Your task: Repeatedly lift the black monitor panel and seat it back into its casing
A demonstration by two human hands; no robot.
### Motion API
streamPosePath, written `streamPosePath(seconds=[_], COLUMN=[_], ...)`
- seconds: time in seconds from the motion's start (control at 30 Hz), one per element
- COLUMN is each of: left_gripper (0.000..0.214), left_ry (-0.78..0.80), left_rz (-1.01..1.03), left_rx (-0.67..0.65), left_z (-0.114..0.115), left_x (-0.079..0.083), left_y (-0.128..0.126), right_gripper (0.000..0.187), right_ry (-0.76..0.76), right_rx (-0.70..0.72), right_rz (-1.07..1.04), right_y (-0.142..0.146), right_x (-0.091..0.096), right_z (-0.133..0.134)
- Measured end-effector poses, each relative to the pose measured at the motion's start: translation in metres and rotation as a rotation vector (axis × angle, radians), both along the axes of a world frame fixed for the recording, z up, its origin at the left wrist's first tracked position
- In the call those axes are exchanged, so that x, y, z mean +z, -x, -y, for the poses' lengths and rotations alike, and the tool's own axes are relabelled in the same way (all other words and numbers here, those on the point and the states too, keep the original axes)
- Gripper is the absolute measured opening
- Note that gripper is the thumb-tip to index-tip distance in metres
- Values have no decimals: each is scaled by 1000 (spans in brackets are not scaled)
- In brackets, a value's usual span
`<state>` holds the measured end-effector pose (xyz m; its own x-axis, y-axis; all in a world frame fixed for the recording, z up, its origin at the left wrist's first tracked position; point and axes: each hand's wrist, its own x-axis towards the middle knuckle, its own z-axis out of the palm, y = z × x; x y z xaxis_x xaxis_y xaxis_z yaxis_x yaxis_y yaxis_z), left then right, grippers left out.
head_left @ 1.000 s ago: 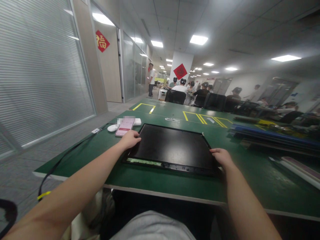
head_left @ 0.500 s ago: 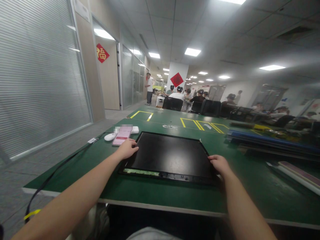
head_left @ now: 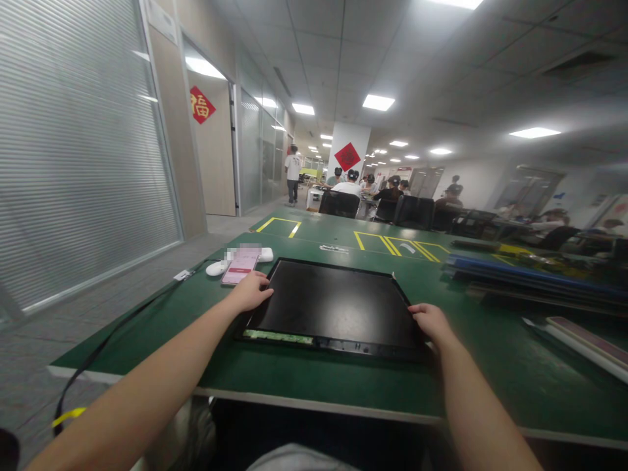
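A black flat screen panel [head_left: 333, 304] lies face up on the green table [head_left: 314, 386] in front of me. Along its near edge runs a dark frame, with a green circuit strip [head_left: 277, 337] showing at the left. My left hand [head_left: 250, 292] grips the panel's left edge, its thumb and fingers on the rim. At the right edge, my right hand [head_left: 432, 322] pinches the rim between thumb and fingers. Undersides of both grips are hidden. Just beyond my left hand lies a phone [head_left: 240, 267] with a pink screen, against a white object [head_left: 265, 254].
Long dark and blue strips [head_left: 515, 275] are stacked at the right, blurred. Nearer lies a long pale bar [head_left: 589, 343]. Yellow tape [head_left: 387, 244] marks the table's far side. A black strap [head_left: 93, 353] hangs over the left edge. Several people sit beyond; one person [head_left: 293, 173] stands.
Both hands and the panel stay practically where they were. In the background, the standing person has turned around.
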<state>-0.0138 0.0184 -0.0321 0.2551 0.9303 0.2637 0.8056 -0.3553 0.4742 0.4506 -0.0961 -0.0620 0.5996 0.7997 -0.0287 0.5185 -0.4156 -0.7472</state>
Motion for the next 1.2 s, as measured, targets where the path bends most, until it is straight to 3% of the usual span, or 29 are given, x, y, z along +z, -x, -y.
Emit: streamPosePath(seconds=[0.47,0.9,1.2], left_gripper=[28,25,21], left_ry=[-9,105,118], left_rz=[-75,119,202], left_rx=[8,97,47], left_z=[4,-1,3], left_x=[-3,-14,-9], left_y=[-4,-5,-9], right_gripper=[27,23,22], right_ry=[12,54,14], right_rx=[10,40,17], right_rz=[104,92,60], right_y=[-8,-13,-10], right_x=[-6,-12,-15], right_z=[-4,-2,0])
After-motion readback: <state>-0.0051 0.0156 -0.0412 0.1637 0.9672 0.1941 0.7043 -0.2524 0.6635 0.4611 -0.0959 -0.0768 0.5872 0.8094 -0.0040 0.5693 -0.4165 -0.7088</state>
